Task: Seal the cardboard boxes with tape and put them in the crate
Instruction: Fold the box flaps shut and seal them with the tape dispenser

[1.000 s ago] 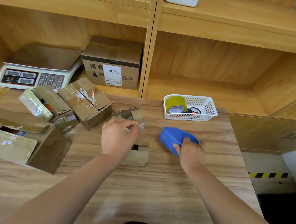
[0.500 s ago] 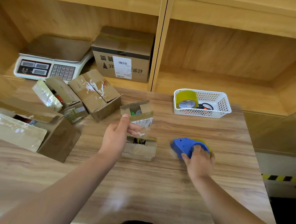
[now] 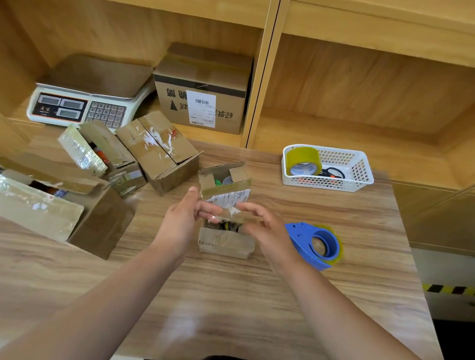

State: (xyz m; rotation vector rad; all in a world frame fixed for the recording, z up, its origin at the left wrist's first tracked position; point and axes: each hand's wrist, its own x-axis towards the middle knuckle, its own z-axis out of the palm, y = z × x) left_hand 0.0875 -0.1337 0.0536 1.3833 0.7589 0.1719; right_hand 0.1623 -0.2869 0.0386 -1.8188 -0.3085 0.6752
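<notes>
At the middle of the table, the small box (image 3: 226, 242) stands unsealed, its far flap raised and its contents showing. Your left hand (image 3: 183, 221) pinches the left edge of that flap between thumb and fingers. Your right hand (image 3: 266, 229) hovers just right of the flap with its fingers spread and relaxed, holding nothing. Whether its fingertips touch the cardboard cannot be told. The blue tape dispenser (image 3: 314, 245) lies on the table just right of that hand, apart from it.

Step in hand, as judged: you are closing the flaps, with no tape yet across the seam. The next move calls for folding the flaps flat and pinning them with your left hand. Your right hand then reaches for the dispenser and draws tape along the join.

Count in view:
- Five cardboard boxes. Four are on the table: the small box, a taped box (image 3: 159, 152) at the far left, an open-flapped box (image 3: 103, 153) beside it, and a large box (image 3: 59, 218) at the near left. One labelled box (image 3: 203, 93) sits on the shelf.
- One dispenser.
- One white basket (image 3: 356, 185) at the far right, holding one spare tape roll (image 3: 302, 157) and one pair of scissors (image 3: 334, 172).
- One weighing scale (image 3: 90, 99).

No crate is plainly visible.
</notes>
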